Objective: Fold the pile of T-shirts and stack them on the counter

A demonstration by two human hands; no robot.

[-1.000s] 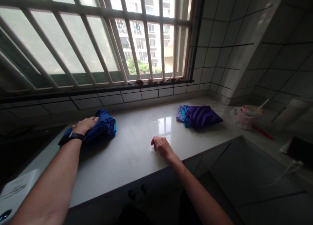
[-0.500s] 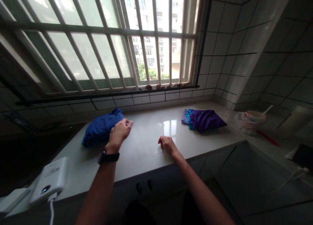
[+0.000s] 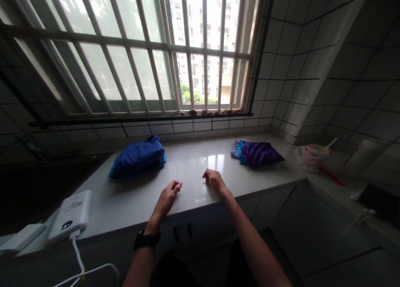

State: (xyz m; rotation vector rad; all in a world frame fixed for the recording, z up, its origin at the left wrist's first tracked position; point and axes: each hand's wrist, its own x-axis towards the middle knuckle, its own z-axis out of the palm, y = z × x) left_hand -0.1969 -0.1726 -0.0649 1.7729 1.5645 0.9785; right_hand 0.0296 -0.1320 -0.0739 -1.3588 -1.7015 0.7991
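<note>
My left hand (image 3: 169, 194), with a dark watch (image 3: 147, 239) on the wrist, is at the front of the white countertop (image 3: 187, 170). Its fingers are curled in and no object shows in them. To its right, my right hand (image 3: 214, 180) rests on the counter, also with curled fingers and nothing visible held. Beyond my left hand lies a bundle of blue fabric (image 3: 137, 157), with lighter blue at its ends. A folded purple fabric bundle (image 3: 262, 153), with turquoise and lilac at its left end, lies to the right of my right hand. Neither hand touches a bundle.
At the left stands a white power bank (image 3: 71, 214) with a cable (image 3: 78, 255) plugged in, beside a dark sink area (image 3: 62, 187). On the right are a bowl in a plastic bag (image 3: 312, 157), a red strip (image 3: 331, 176) and a dark phone-like device (image 3: 379, 199). A barred window (image 3: 205, 51) is behind.
My left hand has drawn back from the blue fabric bundle, toward the counter's front and to the right. My right hand has stayed nearly in place. The view has shifted slightly.
</note>
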